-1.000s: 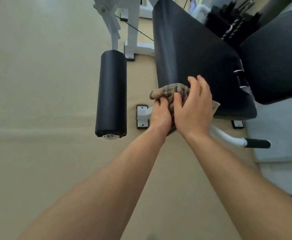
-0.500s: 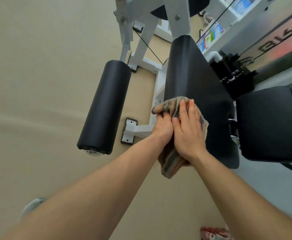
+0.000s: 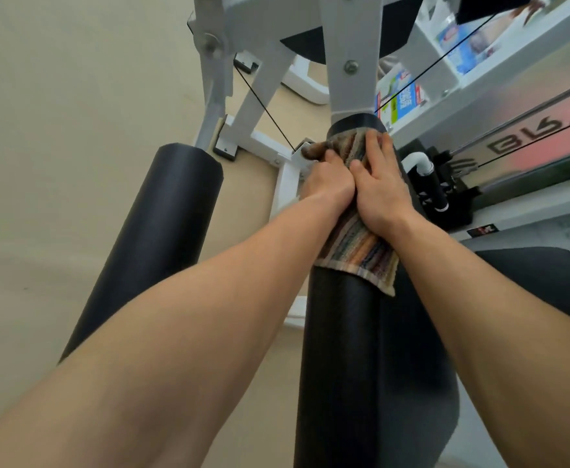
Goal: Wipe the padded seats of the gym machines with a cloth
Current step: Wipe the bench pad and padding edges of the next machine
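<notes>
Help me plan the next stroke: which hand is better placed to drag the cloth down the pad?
Probably right: right hand lies flat on the cloth atop the pad; left hand only grips its bunched side edge.

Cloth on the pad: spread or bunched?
Mostly spread. The cloth lies flat along the pad under the right hand; only its top corner by the left hand is bunched.

Left arm [image 3: 209, 315] and right arm [image 3: 479, 298] — both bare from wrist to frame edge; left hand [image 3: 327, 177] and right hand [image 3: 381, 194] bare too.
</notes>
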Motion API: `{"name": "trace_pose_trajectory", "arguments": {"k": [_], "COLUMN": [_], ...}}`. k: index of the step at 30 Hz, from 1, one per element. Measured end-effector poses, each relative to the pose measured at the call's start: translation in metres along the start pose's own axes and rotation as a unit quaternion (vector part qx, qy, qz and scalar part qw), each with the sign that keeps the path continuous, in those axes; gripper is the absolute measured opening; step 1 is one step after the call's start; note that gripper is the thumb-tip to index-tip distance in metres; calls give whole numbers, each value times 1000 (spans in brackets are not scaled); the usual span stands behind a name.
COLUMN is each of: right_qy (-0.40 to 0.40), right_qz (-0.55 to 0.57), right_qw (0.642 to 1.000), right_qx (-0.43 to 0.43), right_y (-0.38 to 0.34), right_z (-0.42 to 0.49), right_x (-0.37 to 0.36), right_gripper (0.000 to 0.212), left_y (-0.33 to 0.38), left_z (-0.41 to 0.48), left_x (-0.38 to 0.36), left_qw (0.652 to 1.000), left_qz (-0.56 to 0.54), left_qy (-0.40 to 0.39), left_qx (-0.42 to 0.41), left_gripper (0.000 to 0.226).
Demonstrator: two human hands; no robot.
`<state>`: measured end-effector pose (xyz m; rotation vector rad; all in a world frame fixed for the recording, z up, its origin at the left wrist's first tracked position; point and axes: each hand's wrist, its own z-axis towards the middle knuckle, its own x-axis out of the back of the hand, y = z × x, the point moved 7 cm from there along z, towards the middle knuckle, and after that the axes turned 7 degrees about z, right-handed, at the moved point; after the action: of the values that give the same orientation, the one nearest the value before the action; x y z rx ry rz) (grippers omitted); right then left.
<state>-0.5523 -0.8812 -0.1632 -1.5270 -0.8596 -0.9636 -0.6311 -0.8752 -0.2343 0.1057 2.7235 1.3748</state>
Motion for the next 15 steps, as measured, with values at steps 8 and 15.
{"name": "trace_pose_trajectory", "arguments": {"k": [8, 15], "right_qy": [29, 2], "right_qz": [34, 18], "right_qw": [999, 1000], "right_qx": [22, -21], "right_y": [-3, 5], "right_z": [64, -43], "right_x": [2, -2], "right_gripper": [56, 62], "left_y": [33, -45], "left_z": [52, -57], "left_x": [-6, -2], "left_qw": [998, 996], "left_qz": [6, 3], "left_qy": [-24, -60], "left_qx": [-61, -62], "left_gripper": [53, 56]}}
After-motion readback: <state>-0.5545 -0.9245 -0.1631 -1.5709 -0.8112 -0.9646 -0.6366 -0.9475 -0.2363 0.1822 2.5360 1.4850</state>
